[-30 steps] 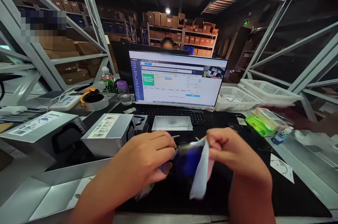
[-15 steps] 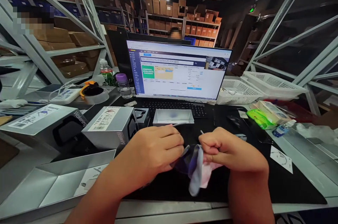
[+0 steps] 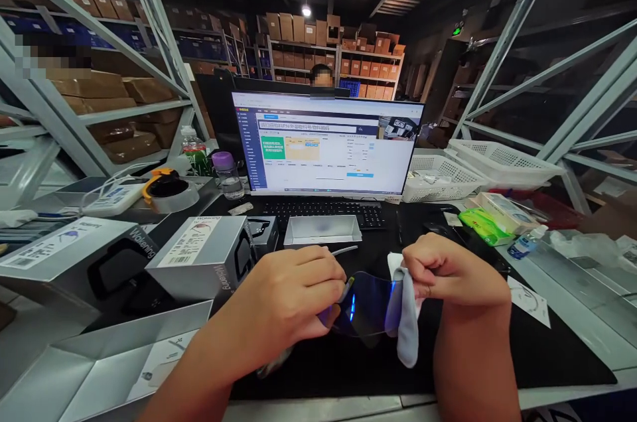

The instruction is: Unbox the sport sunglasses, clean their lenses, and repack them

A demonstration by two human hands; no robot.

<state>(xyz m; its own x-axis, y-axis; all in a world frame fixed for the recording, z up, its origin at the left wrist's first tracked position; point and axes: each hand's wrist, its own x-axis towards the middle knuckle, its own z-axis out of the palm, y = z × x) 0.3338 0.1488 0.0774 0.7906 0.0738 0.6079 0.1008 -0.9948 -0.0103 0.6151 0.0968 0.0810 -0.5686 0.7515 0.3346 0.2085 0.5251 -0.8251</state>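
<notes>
Head view: left hand (image 3: 296, 292) grips blue lens (image 3: 369, 308); right hand (image 3: 442, 269) pinches cloth (image 3: 408, 326).

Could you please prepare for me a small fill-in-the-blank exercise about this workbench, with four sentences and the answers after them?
1. The left grip holds the dark blue lens, while the right grip holds a soft ____.
2. The clear bottle nearest the monitor has a ____ cap.
3. In the picture, the white baskets stand to the ____ of the monitor.
4. Just behind the small open silver box lies a black ____ with keys.

Missing words: cloth; purple; right; keyboard.
</notes>
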